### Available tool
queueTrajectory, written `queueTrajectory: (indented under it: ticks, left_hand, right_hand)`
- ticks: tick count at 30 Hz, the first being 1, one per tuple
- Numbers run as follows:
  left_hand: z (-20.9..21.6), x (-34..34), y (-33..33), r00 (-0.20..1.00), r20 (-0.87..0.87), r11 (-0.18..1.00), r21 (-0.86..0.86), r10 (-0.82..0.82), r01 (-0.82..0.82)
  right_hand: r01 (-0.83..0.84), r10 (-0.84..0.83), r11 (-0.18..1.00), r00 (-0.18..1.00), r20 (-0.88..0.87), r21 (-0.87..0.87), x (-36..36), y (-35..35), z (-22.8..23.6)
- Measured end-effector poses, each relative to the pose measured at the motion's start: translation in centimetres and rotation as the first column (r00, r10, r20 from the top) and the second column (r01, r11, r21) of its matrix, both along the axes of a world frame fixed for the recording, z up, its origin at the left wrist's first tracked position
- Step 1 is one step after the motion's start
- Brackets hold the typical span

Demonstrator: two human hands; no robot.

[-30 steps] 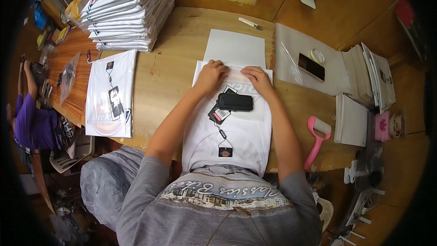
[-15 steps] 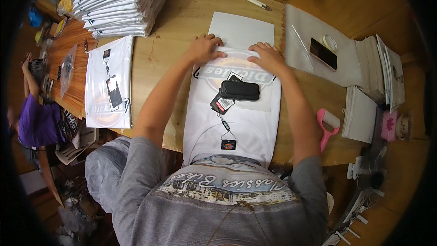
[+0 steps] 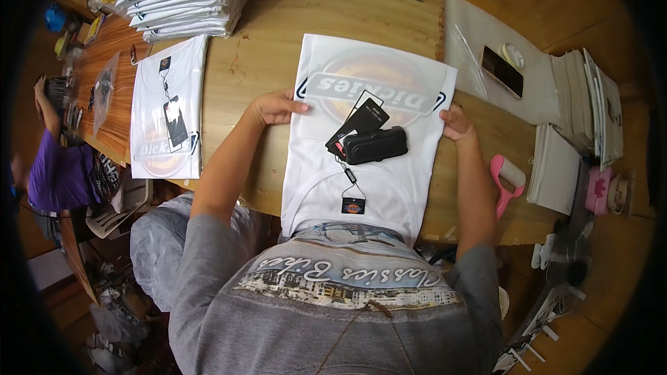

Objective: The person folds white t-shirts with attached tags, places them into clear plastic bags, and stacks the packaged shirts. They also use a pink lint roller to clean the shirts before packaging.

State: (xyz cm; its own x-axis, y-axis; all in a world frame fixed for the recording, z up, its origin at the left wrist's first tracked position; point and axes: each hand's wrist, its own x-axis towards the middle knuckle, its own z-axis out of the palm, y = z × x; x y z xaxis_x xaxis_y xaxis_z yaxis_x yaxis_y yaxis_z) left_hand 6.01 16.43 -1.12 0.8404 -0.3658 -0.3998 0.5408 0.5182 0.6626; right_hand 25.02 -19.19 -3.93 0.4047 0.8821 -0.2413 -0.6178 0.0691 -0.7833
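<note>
Pale, smooth-grained wood makes up the worktable [image 3: 299, 7] seen from the head camera, its surface scuffed in places, with redder, striped boards running off to the left. On it, right against the wearer's body, lies a folded white T-shirt [image 3: 417, 142], a soft, flat rectangle with its curved neckline toward the wearer and a large faded round print at the far end. Left hand [image 3: 280, 107] has its thumb on top and is clamped on the left edge of the cloth; the undersides of its fingers are hidden. Right hand [image 3: 457, 123] is curled and pinched onto the opposite edge. Between them sit a rounded, dull-black case [image 3: 379, 146] and stiff card tags [image 3: 368, 117], which fan out beside and partly under it. Off to the left, a second shirt [image 3: 153, 107] lies in glossy clear plastic, near a tall, layered stack of folded white garments [image 3: 187, 0]. At the right are a translucent sheet [image 3: 465, 31], a slim dark phone [image 3: 501, 71], a tape ring [image 3: 513, 55] and a pink-handled lint roller [image 3: 506, 182].
</note>
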Motion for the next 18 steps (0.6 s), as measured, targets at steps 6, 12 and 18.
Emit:
queueTrajectory:
  ticks: [6,12,18]
  left_hand:
    - [3.1,-2.8,-2.8,0.971,-0.132,0.840,0.533,0.198,-0.099]
    - [2.8,-4.0,-4.1,0.910,0.222,0.333,0.879,0.349,-0.342]
    - [2.4,-3.4,-3.9,0.931,0.132,0.490,0.820,0.341,-0.296]
  right_hand:
    - [0.095,-0.069,0.884,0.995,0.072,-0.458,-5.8,-0.8,4.3]
    - [0.736,-0.198,0.572,0.552,0.810,-0.362,-8.5,-0.6,3.8]
    - [0.661,-0.353,0.636,0.708,0.612,-0.397,-8.7,1.3,4.7]
